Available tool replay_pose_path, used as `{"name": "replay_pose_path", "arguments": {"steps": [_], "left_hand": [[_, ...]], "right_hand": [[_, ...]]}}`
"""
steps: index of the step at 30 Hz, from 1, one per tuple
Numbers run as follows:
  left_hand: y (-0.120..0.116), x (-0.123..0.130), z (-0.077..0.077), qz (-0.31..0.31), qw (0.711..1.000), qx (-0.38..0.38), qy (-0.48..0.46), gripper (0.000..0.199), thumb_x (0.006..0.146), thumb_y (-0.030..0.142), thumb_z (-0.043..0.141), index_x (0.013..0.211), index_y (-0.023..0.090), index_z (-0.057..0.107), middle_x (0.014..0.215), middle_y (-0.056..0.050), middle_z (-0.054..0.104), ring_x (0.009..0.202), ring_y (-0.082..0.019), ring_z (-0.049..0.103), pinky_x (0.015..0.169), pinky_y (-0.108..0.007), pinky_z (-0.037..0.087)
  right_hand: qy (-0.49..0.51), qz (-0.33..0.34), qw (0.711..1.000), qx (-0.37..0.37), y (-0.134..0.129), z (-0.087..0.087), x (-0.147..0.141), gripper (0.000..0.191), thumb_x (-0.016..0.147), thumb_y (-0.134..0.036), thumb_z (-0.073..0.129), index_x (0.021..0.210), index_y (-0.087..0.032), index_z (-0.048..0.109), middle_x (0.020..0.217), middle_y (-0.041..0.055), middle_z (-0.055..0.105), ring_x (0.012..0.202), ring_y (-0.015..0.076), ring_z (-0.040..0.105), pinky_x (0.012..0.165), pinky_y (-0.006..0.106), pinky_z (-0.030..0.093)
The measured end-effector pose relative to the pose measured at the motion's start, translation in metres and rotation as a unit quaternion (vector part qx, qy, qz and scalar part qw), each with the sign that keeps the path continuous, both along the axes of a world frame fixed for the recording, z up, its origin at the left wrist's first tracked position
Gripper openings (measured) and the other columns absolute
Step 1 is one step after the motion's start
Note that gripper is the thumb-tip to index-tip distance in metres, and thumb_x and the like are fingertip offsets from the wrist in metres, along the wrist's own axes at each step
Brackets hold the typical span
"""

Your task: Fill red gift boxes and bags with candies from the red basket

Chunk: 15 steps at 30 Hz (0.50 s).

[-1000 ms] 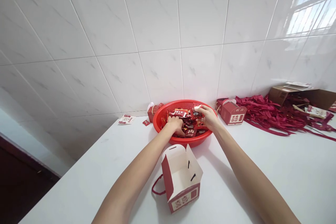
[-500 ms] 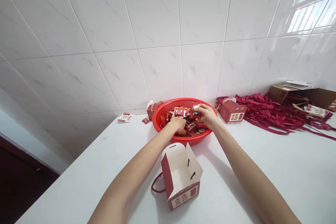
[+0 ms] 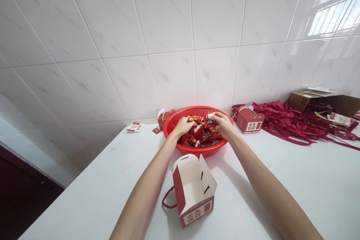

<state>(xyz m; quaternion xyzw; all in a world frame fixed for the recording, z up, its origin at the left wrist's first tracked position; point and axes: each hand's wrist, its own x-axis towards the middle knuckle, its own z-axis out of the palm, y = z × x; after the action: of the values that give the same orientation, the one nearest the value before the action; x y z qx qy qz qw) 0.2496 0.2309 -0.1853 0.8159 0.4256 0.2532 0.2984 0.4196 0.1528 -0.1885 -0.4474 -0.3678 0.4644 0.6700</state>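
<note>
A red plastic basket (image 3: 204, 153) holds a pile of red-wrapped candies (image 3: 198, 132). Over its left side, my left hand (image 3: 184, 126) has thumb and fingers pinched together at a wrapped candy, partly hidden by the fingers. At the right side of the pile, my right hand (image 3: 223, 124) is closed on a wrapped candy (image 3: 211, 114) with a shiny gold-and-red end. Just in front of the basket stands an open red-and-white gift box (image 3: 194, 191), its flaps up and its inside bare. A dark red cord handle (image 3: 168, 198) hangs at its left.
A closed red gift box (image 3: 249, 120) stands right of the basket, another (image 3: 163, 119) behind its left. Dark red ribbons (image 3: 287, 123) spread before a cardboard box (image 3: 299, 101). Printed cards (image 3: 135, 127) and a small red packet (image 3: 156, 131) lie left. The tiled wall (image 3: 171, 78) borders the white table (image 3: 126, 172).
My left hand has risen out of the middle of the candies and shifted left, and the candies beneath it have been stirred. My right hand stays nearly in place with its candy.
</note>
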Motion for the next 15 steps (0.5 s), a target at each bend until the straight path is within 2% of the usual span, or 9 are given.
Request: {"name": "replay_pose_path", "arguments": {"steps": [4, 8, 15], "left_hand": [[0.0028, -0.0005, -0.0018, 0.025, 0.984, -0.063, -0.165, 0.022, 0.065, 0.037, 0.060, 0.063, 0.020, 0.046, 0.059, 0.004, 0.048, 0.056, -0.013, 0.045, 0.054, -0.026, 0.035], [0.0033, -0.0011, -0.0037, 0.019, 0.976, -0.096, -0.192, 0.023, 0.063, 0.037, 0.064, 0.064, 0.019, 0.049, 0.059, 0.004, 0.051, 0.056, -0.012, 0.045, 0.053, -0.025, 0.034], [0.0044, 0.0016, -0.0057, -0.003, 0.962, -0.064, -0.267, 0.012, 0.064, 0.025, 0.063, 0.068, 0.017, 0.056, 0.068, 0.001, 0.061, 0.069, -0.016, 0.056, 0.065, -0.026, 0.045]], "right_hand": [[0.002, -0.001, 1.000, 0.005, -0.0006, 0.0004, 0.0001, 0.027, 0.052, -0.030, 0.078, 0.069, -0.021, 0.059, 0.073, -0.0010, 0.065, 0.071, 0.0170, 0.060, 0.051, 0.024, 0.049], [-0.007, 0.017, 1.000, 0.000, -0.0011, 0.0010, 0.0001, 0.027, 0.054, -0.027, 0.079, 0.073, -0.021, 0.061, 0.081, 0.0007, 0.067, 0.077, 0.0182, 0.062, 0.055, 0.025, 0.054], [0.006, 0.042, 0.999, 0.003, -0.0008, 0.0003, -0.0011, 0.030, 0.053, -0.017, 0.077, 0.078, -0.022, 0.061, 0.077, -0.0010, 0.064, 0.073, 0.0175, 0.064, 0.057, 0.029, 0.059]]}}
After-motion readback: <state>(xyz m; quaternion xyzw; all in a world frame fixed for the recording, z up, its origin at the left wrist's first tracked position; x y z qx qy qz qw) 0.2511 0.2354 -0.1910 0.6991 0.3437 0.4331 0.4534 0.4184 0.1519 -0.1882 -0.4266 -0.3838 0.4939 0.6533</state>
